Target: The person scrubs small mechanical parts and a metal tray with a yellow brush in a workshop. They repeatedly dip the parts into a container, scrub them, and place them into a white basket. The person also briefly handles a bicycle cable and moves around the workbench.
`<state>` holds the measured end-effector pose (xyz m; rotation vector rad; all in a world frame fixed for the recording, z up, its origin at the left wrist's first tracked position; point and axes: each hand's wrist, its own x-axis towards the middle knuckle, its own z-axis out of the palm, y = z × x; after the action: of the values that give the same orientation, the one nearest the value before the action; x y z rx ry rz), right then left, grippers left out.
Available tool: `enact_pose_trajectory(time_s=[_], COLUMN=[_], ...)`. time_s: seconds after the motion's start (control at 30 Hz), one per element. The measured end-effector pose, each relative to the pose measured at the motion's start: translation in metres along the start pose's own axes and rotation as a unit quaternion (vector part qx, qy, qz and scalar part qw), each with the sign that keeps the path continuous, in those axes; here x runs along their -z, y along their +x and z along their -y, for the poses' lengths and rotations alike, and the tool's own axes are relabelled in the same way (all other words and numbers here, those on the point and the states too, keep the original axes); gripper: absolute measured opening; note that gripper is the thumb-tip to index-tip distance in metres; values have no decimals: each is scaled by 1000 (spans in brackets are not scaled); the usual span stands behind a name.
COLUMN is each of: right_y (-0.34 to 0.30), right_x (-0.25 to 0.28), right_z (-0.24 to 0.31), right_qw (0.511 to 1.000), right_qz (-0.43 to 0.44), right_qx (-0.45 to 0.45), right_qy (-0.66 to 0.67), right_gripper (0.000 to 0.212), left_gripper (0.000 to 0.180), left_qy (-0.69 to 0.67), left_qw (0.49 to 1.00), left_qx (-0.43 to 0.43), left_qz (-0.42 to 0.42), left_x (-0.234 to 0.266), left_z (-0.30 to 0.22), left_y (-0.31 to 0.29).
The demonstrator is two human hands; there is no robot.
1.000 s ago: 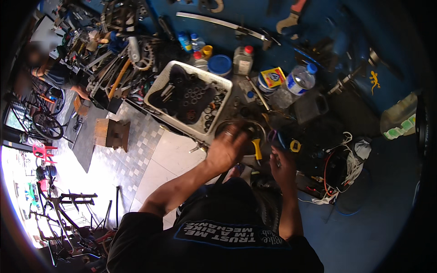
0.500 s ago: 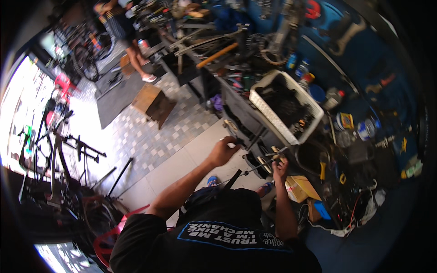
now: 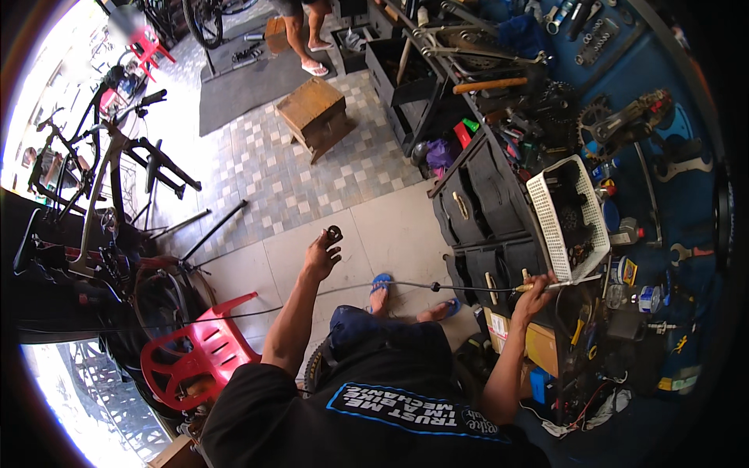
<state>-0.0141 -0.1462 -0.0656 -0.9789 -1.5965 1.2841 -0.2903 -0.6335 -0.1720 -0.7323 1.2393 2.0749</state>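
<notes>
Hands now spread apart: left hand [image 3: 321, 256] pinching a black ring [image 3: 335, 233], right hand [image 3: 533, 292] gripping a cable [image 3: 421, 285].

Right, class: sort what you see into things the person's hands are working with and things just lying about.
In use:
left hand holding a small black ring-shaped part
right hand gripping a long thin cable

Lying about:
white plastic basket
red plastic chair
wooden stool

Cluttered dark counter [image 3: 616, 327] against a blue wall, bearing a white perforated plastic basket [image 3: 558, 222], small bottles and tins, tiled floor [image 3: 312, 179] carrying a brown wooden box [image 3: 314, 113], red plastic chair [image 3: 199, 351]
</notes>
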Motion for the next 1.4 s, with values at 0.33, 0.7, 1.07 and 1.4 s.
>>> enact_pose_trajectory(time_s=[0.33, 0.7, 1.07, 1.4], right_y=[-85, -158, -153, -140], right_x=[-199, -292, -302, -289], right_z=[98, 91, 79, 91], right_qw=[780, 602, 555, 568], right_qz=[437, 635, 651, 653], right_qx=[251, 279, 267, 220], right_qy=[-371, -396, -444, -451], right_gripper=[42, 46, 48, 48], left_gripper=[39, 39, 44, 46], left_qy=[-63, -80, -37, -4], left_qw=[987, 980, 985, 988], left_qx=[8, 3, -5, -14], left_qz=[-146, -182, -168, -151], left_x=[26, 42, 28, 8], left_z=[21, 1, -3, -3], left_y=[43, 20, 16, 16])
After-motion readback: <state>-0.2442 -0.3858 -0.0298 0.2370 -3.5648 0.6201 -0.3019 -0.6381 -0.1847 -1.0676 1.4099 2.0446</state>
